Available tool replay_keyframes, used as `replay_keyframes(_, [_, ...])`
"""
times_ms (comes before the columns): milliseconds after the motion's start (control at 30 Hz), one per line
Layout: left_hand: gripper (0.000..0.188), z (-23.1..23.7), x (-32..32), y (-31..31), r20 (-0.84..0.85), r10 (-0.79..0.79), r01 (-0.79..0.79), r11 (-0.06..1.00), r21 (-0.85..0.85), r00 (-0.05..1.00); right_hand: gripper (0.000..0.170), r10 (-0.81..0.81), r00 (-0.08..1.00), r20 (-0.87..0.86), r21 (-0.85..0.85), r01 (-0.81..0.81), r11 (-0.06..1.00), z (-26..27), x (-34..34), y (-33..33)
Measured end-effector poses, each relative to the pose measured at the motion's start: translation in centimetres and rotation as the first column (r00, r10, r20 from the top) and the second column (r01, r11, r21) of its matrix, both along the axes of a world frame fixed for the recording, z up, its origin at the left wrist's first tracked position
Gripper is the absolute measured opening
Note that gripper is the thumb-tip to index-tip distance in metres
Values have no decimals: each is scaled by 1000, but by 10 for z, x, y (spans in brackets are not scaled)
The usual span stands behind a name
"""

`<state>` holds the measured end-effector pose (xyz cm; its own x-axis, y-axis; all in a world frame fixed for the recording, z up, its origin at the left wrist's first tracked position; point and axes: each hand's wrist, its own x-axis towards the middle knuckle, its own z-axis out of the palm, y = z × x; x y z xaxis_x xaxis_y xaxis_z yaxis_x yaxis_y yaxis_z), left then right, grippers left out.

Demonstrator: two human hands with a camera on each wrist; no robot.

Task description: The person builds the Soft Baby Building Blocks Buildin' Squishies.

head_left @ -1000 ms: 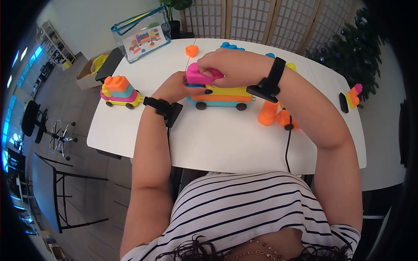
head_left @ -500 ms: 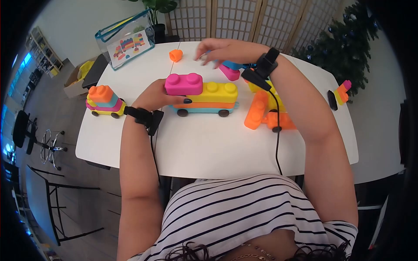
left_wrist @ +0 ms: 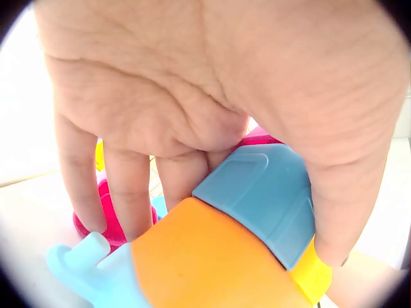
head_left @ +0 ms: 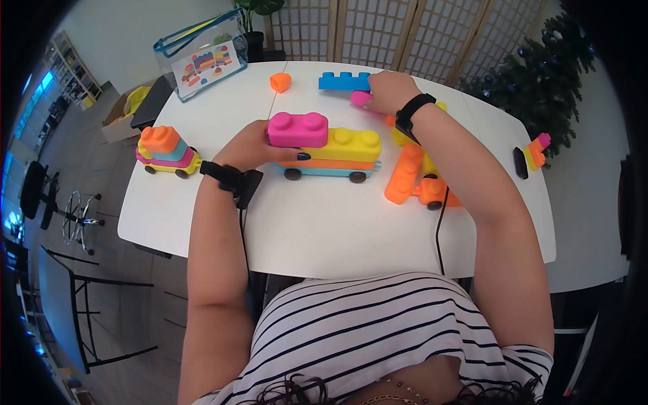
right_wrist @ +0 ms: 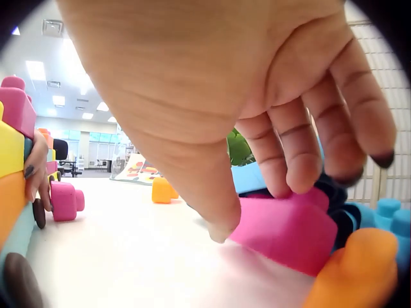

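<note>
My left hand (head_left: 253, 145) grips the left end of a block train car (head_left: 331, 164), thumb along the near side and fingers behind. Its layers are light blue with dark wheels, orange and yellow; a pink block (head_left: 298, 131) sits on top at the left. At the back of the table, my right hand (head_left: 391, 91) pinches a pink block (right_wrist: 282, 228), the thumb at one side and fingertips over the other. A long blue block (head_left: 344, 82) stands just left of this hand. In the left wrist view, a blue panel (left_wrist: 263, 192) shows between palm and thumb.
A small block vehicle (head_left: 165, 154) stands at the left, an orange piece (head_left: 281, 82) and a clear bag (head_left: 202, 61) behind. Orange blocks (head_left: 405, 174) and an orange wheeled piece (head_left: 429, 192) lie under the right forearm. Cables trail from both wrists.
My right hand has let go of the pink block on the car, moved to the back and taken hold of another pink block. My left hand keeps its grip on the car.
</note>
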<state>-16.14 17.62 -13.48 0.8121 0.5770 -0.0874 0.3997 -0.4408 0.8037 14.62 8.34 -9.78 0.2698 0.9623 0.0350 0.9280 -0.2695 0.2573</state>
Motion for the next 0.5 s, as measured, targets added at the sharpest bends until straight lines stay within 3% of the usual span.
replay_keyframes(200, [58, -4, 0, 1, 11, -6, 5, 1000, 22, 1000, 43, 15, 997, 75, 107, -23, 994, -33, 18, 15])
replay_keyframes(433, [60, 0, -2, -3, 17, 0, 0, 1000, -3, 1000, 43, 125, 992, -15, 12, -124, 992, -25, 24, 15])
replay_keyframes(500, [63, -2, -1, 1, 24, -20, 21, 999, -30, 1000, 40, 185, 935, -303, -27, -202, 979, -23, 22, 10])
